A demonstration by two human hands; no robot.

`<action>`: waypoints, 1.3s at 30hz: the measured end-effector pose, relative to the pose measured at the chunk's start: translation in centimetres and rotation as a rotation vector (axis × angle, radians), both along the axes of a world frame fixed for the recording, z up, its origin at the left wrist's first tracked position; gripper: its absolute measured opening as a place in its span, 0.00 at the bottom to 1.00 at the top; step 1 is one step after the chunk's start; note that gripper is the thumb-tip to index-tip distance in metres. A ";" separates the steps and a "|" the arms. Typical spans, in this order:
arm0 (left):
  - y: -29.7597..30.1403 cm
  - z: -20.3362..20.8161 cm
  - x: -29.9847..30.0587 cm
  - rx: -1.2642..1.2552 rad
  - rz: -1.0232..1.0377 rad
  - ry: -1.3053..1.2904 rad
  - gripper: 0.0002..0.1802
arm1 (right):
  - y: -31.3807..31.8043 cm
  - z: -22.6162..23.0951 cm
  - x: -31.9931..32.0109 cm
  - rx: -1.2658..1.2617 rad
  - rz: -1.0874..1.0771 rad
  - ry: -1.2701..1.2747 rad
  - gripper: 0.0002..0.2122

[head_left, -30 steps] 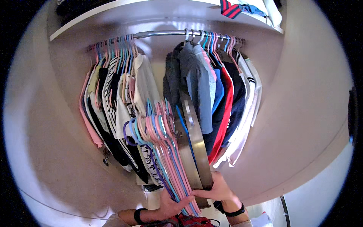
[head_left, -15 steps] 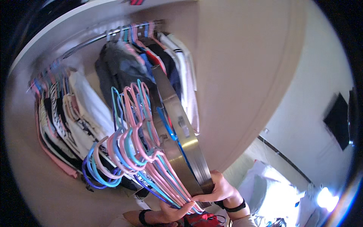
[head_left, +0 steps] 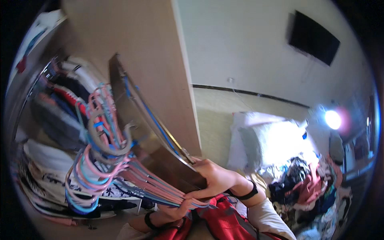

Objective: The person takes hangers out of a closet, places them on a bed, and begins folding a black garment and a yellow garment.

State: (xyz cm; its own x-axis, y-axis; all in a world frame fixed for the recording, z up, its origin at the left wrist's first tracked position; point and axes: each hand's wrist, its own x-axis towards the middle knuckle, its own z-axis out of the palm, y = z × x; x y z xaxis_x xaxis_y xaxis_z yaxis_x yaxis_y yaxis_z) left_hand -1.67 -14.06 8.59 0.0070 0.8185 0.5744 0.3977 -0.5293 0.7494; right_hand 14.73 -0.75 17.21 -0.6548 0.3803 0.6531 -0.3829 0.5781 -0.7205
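Observation:
A thick bunch of pink, blue, teal and grey clothes hangers (head_left: 154, 184) spreads in front of me, hooks toward the left. My left hand (head_left: 174, 212) is closed around the hangers' near end. Beside them, my right hand (head_left: 212, 176) grips the near end of a flat, brown metallic case (head_left: 160, 156) with a blue strip along its edge. The case stands tilted against the hangers, and my right fingers also reach the hangers' ends. Part of each hand's grip is hidden behind what it holds.
Clothes (head_left: 48, 124) hang in a wardrobe at the left, beside its wooden side panel (head_left: 148, 60). At the right, a bed carries a pale pillow (head_left: 256, 148), near a heap of clothes (head_left: 312, 186). A black television (head_left: 314, 38) hangs on the wall beyond a bright lamp (head_left: 333, 119).
My view has swung right, so the wardrobe lies farther left and the bed and clothes heap show more. The hangers and case have come along in my hands.

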 end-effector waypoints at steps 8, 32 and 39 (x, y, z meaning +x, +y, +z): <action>2.6 -1.9 5.9 -0.101 -0.311 0.001 0.30 | 0.3 -3.4 9.0 0.009 -0.130 -0.022 0.18; 14.6 -2.9 14.8 -0.390 -1.362 -0.118 0.43 | -10.2 -5.1 16.5 -0.205 -1.235 0.036 0.19; 16.7 -3.7 16.3 -0.462 -1.579 -0.100 0.46 | -12.6 -6.3 14.2 -0.266 -1.575 0.042 0.18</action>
